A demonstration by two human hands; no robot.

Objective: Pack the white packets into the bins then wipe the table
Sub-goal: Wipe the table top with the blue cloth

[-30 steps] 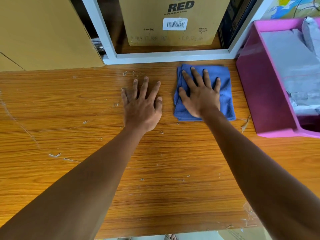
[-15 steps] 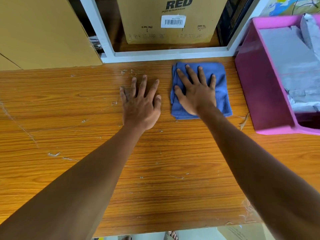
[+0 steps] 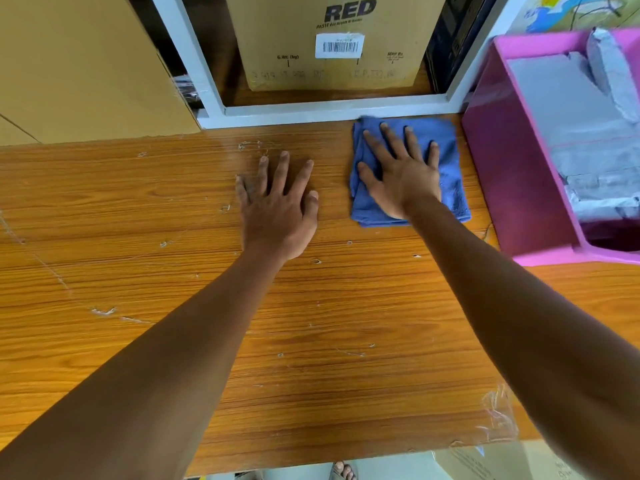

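A folded blue cloth (image 3: pixel 449 157) lies on the wooden table (image 3: pixel 138 237) near its back edge. My right hand (image 3: pixel 401 174) presses flat on the cloth with fingers spread. Just left of the cloth, my left hand (image 3: pixel 277 209) rests palm down on the bare wood and holds nothing. At the right stands a pink bin (image 3: pixel 512 188), close to the cloth's right side. Inside it lie several white packets (image 3: pixel 568 109).
A white shelf frame (image 3: pixel 311 110) runs along the table's back edge with a cardboard box marked RED (image 3: pixel 332 43) behind it. A second large cardboard box (image 3: pixel 79 71) stands at the back left. Torn clear film (image 3: pixel 498 417) clings to the front right edge.
My right hand has slid the cloth a little toward the back edge and away from my left hand. My left hand has stayed in place.
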